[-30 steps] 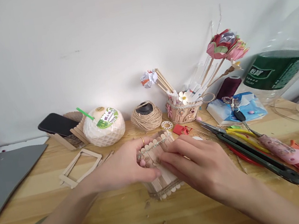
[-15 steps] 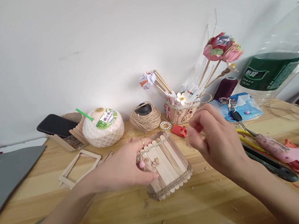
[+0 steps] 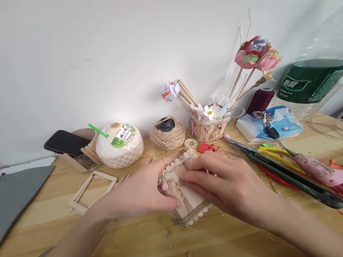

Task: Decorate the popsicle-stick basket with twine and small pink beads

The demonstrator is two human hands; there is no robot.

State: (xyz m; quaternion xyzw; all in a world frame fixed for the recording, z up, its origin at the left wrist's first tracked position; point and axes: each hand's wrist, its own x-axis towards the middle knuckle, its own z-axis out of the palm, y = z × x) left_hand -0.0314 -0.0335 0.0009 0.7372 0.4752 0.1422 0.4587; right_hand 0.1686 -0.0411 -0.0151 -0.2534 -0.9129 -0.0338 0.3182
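Box of sticks, at six o'clock from the twine ball, was gripped by the left hand and touched by the bunched right hand, whose hold could not be told. Firm bracing and light pressure seemed needed. The wooden table was backed by a pale wall.

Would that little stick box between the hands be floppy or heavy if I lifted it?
The stick box is probably light: its walls are thin wooden sticks. It looks fairly stiff, with sticks packed side by side. Its pink ball might get knocked off, since it bulges out.
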